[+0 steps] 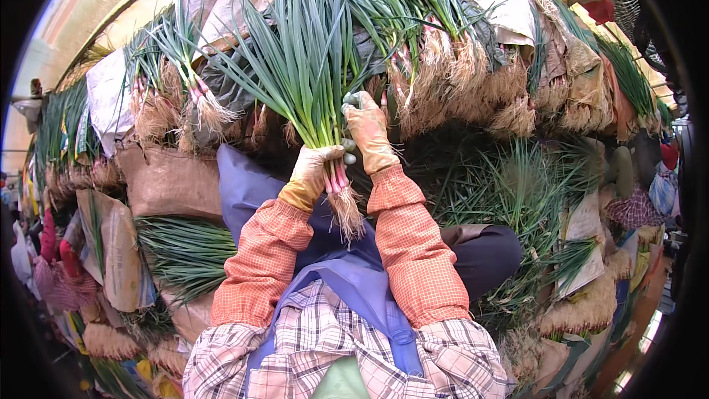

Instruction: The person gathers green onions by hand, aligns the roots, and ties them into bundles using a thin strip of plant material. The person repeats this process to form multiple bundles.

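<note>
My left hand (316, 172), in a stained pale glove, is shut around the lower stems of a bunch of green onions (316, 77). The long green leaves fan upward, and the pink stem ends and stringy roots (346, 213) hang below my grip. My right hand (368, 127), gloved the same way, is raised just right of the stems with its fingers bent. Whether it pinches a leaf or stem cannot be told. Behind the bunch, more green onions (437, 66) lie along a raised row, roots towards me.
A blue apron (249, 194) covers my lap. Loose green leaves (515, 194) pile up at the right. Another leafy bunch (188, 255) lies at the left below a brown woven sack (171, 180). Parts of other people (63, 282) show at the far left and far right.
</note>
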Demonstrator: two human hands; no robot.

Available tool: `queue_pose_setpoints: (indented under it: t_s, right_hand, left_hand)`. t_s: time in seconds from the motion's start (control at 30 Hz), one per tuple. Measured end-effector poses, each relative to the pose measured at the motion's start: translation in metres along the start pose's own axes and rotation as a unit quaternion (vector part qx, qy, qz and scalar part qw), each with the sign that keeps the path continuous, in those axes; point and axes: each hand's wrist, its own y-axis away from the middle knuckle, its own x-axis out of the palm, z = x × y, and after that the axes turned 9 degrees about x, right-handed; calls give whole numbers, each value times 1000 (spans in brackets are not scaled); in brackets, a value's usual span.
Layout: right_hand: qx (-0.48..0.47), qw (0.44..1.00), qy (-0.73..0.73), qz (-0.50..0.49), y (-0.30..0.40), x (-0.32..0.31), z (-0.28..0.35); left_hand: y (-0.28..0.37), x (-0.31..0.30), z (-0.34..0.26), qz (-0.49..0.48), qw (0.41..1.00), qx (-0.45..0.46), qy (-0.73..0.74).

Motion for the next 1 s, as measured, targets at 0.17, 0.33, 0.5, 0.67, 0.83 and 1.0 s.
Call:
queue_pose_setpoints:
  t_s: [0.17, 0.33, 0.5, 0.67, 0.83, 1.0]
  right_hand:
    - [-18, 960, -279, -15, -8, -1, -25]
    - [-52, 989, -140, 4, -11, 5, -26]
    - [-13, 911, -410, -49, 1, -6, -28]
    - [-105, 994, -30, 0, -10, -9, -15]
    - [42, 996, -57, 59, -19, -6, -9]
    - [-64, 993, -93, -31, 8, -8, -18]
  left_hand:
    - [-3, 2, 15, 8, 999, 21, 37]
    - [1, -5, 22, -4, 999, 29, 18]
    - [-5, -8, 23, -4, 998, 37, 49]
    - [0, -3, 25, -10, 1000, 6, 6]
    - [8, -6, 18, 63, 992, 41, 106]
    - [-1, -1, 20, -1, 1000, 6, 5]
